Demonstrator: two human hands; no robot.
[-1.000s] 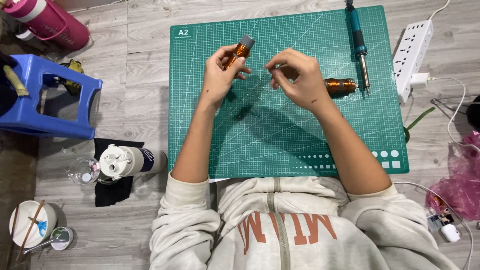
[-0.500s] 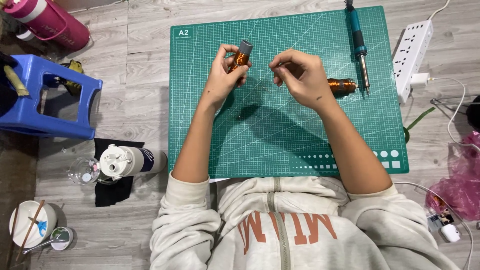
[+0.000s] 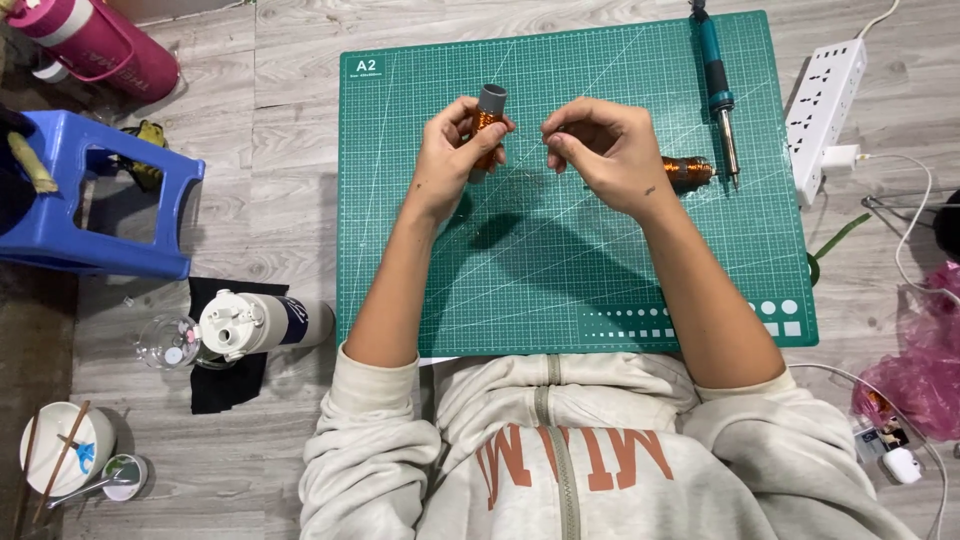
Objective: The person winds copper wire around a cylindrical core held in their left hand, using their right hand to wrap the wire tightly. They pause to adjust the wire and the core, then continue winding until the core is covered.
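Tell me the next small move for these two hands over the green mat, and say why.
Probably draw the right hand a little further right to tighten the wire. The left hand holds the copper-wound spool upright above the cutting mat, and the right fingers are pinched beside it; the strand itself is too thin to see.

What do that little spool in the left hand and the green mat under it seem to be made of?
The spool looks like a grey plastic core wound with copper-coloured wire: matt grey end, shiny orange-brown windings. The green mat looks like rubbery vinyl or plastic: flat, matt, printed with a white grid. The left hand holds the spool.
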